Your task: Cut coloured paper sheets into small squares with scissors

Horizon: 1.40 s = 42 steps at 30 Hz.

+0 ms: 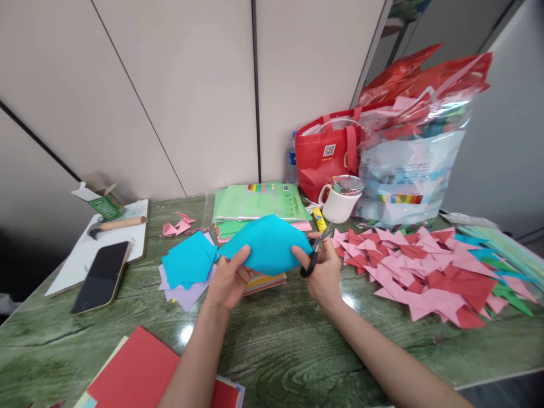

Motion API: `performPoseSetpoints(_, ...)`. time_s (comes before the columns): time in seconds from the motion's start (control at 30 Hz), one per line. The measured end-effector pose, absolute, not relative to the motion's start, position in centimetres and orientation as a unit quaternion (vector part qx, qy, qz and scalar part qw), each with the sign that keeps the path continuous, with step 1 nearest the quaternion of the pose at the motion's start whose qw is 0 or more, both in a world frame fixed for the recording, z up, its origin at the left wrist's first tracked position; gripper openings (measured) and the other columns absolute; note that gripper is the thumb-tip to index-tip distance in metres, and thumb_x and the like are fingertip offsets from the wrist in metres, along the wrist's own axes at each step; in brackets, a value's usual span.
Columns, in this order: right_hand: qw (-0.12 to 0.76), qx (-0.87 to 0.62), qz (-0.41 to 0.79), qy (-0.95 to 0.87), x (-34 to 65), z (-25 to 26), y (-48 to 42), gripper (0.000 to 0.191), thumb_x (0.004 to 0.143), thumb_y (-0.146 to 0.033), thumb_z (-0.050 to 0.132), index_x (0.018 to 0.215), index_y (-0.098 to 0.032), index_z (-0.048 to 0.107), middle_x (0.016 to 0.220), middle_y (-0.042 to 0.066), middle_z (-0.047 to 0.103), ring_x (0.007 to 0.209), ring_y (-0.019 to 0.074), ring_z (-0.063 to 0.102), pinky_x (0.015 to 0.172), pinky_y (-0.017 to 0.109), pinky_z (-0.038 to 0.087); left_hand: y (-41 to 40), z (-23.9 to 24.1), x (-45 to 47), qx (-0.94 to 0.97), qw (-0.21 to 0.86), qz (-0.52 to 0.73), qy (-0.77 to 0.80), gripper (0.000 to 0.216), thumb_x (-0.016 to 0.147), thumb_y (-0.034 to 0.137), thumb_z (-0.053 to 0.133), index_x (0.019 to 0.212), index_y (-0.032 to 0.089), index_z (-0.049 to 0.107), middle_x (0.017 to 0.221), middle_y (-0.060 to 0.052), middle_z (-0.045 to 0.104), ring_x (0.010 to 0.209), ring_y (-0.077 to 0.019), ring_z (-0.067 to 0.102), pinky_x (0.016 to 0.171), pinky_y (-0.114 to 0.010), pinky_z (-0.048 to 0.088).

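Note:
A blue sheet of paper [266, 245] is held up above the green table [272, 340] between both hands. My left hand [229, 280] pinches its left lower edge with thumb on top. My right hand [325, 272] grips black-handled scissors [317, 252], blades pointing up and right, while its thumb also presses the sheet's right edge. Under the sheet lies a small stack of coloured paper [266, 281].
Cut blue and lilac squares [189, 263] lie at left, folded pink and red pieces [425, 272] at right. A phone [102, 276], a hammer [114, 225], green paper packs [259, 202], a white mug [342, 198], a glue stick [318, 219], bags [395, 147] and red sheets [140, 374] surround.

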State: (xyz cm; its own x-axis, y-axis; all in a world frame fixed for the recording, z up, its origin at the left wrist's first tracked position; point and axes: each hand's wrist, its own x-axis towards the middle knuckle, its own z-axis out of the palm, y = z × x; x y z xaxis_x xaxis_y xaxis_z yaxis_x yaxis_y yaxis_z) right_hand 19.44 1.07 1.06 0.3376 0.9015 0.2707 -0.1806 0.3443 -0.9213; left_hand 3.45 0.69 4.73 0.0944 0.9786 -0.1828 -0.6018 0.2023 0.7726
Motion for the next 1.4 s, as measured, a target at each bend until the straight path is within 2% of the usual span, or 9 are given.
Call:
performPoseSetpoints(0.13, 0.714, -0.397, 0.394, -0.420, 19.7, 1.1, 1.3, 0.041, 0.061, -0.026, 0.071, 0.095, -0.020, 0.047, 0.075, -0.002, 0.053, 0.063, 0.0118, 0.049, 0.055, 0.022, 0.038, 0.2, 4.8, 3.5, 0.282, 0.706, 0.521, 0.388, 0.040, 0.070, 0.029, 0.064, 0.107, 0.017, 0.056, 0.087, -0.008, 0.068, 0.063, -0.0169, 0.064, 0.051, -0.026, 0.053)
performPoseSetpoints(0.33, 0.742, -0.425, 0.322, -0.407, 20.2, 1.1, 1.8, 0.034, 0.064, -0.023, 0.070, 0.092, -0.019, 0.052, 0.084, 0.000, 0.055, 0.077, 0.0136, 0.054, 0.070, 0.026, 0.042, 0.2, 5.0, 3.6, 0.313, 0.694, 0.484, 0.432, 0.042, 0.067, 0.028, 0.066, 0.104, 0.012, 0.058, 0.064, -0.007, 0.067, 0.044, -0.0183, 0.060, 0.037, -0.027, 0.050)
performPoseSetpoints(0.43, 0.754, -0.432, 0.303, -0.392, 20.3, 1.3, 1.9, 0.030, 0.068, -0.025, 0.066, 0.094, -0.020, 0.051, 0.089, 0.002, 0.057, 0.083, 0.0152, 0.056, 0.075, 0.030, 0.044, 0.6, 5.0, 3.7, 0.270, 0.675, 0.544, 0.419, 0.029, 0.068, 0.024, 0.065, 0.094, 0.013, 0.060, 0.065, -0.003, 0.067, 0.047, -0.0150, 0.061, 0.051, -0.031, 0.056)
performPoseSetpoints(0.53, 0.756, -0.420, 0.300, -0.402, 20.2, 1.7, 1.7, 0.028, 0.073, -0.029, 0.061, 0.097, -0.021, 0.050, 0.092, 0.004, 0.058, 0.087, 0.0167, 0.055, 0.078, 0.034, 0.044, 1.0, 5.1, 3.8, 0.216, 0.640, 0.635, 0.374, 0.017, 0.072, 0.022, 0.061, 0.087, 0.014, 0.061, 0.078, -0.003, 0.069, 0.067, -0.0171, 0.065, 0.073, -0.042, 0.054)
performPoseSetpoints(0.67, 0.668, -0.372, 0.403, -0.503, 19.6, 2.2, 0.6, 0.027, 0.074, -0.037, 0.060, 0.094, -0.021, 0.052, 0.076, 0.001, 0.056, 0.069, 0.0147, 0.055, 0.065, 0.029, 0.044, 1.3, 5.1, 4.1, 0.177, 0.604, 0.705, 0.328, 0.018, 0.077, 0.024, 0.056, 0.088, 0.011, 0.060, 0.092, -0.009, 0.068, 0.093, -0.0241, 0.061, 0.086, -0.050, 0.046)
performPoseSetpoints(0.83, 0.451, -0.264, 0.621, -0.584, 18.1, 2.0, -1.2, 0.039, 0.064, -0.042, 0.069, 0.089, -0.019, 0.052, 0.070, -0.001, 0.053, 0.061, 0.0119, 0.049, 0.057, 0.024, 0.039, 1.1, 5.3, 4.6, 0.172, 0.587, 0.722, 0.322, 0.025, 0.078, 0.026, 0.055, 0.095, 0.009, 0.059, 0.100, -0.013, 0.065, 0.099, -0.0266, 0.058, 0.089, -0.047, 0.044)
performPoseSetpoints(0.93, 0.383, -0.232, 0.679, -0.582, 17.7, 2.2, -1.9, 0.041, 0.064, -0.045, 0.068, 0.088, -0.017, 0.050, 0.071, -0.001, 0.050, 0.060, 0.0105, 0.046, 0.057, 0.024, 0.037, 0.8, 5.5, 4.9, 0.182, 0.590, 0.717, 0.324, 0.024, 0.077, 0.027, 0.056, 0.094, 0.010, 0.059, 0.102, -0.012, 0.065, 0.099, -0.0259, 0.058, 0.090, -0.044, 0.044)
performPoseSetpoints(1.1, 0.343, -0.242, 0.690, -0.590, 17.5, 2.5, -2.2, 0.039, 0.066, -0.044, 0.066, 0.089, -0.017, 0.051, 0.069, -0.002, 0.048, 0.058, 0.0098, 0.042, 0.054, 0.023, 0.033, 0.4, 5.6, 5.2, 0.221, 0.595, 0.704, 0.318, 0.023, 0.074, 0.027, 0.059, 0.093, 0.014, 0.060, 0.103, -0.009, 0.065, 0.103, -0.0256, 0.056, 0.089, -0.044, 0.045)
performPoseSetpoints(1.4, 0.371, -0.265, 0.681, -0.573, 17.5, 2.8, -2.0, 0.041, 0.061, -0.046, 0.070, 0.080, -0.016, 0.049, 0.066, -0.004, 0.046, 0.056, 0.0087, 0.039, 0.052, 0.022, 0.033, 0.0, 5.4, 5.7, 0.223, 0.611, 0.677, 0.344, 0.029, 0.076, 0.032, 0.057, 0.099, 0.014, 0.058, 0.100, -0.010, 0.066, 0.099, -0.0249, 0.058, 0.086, -0.039, 0.046)
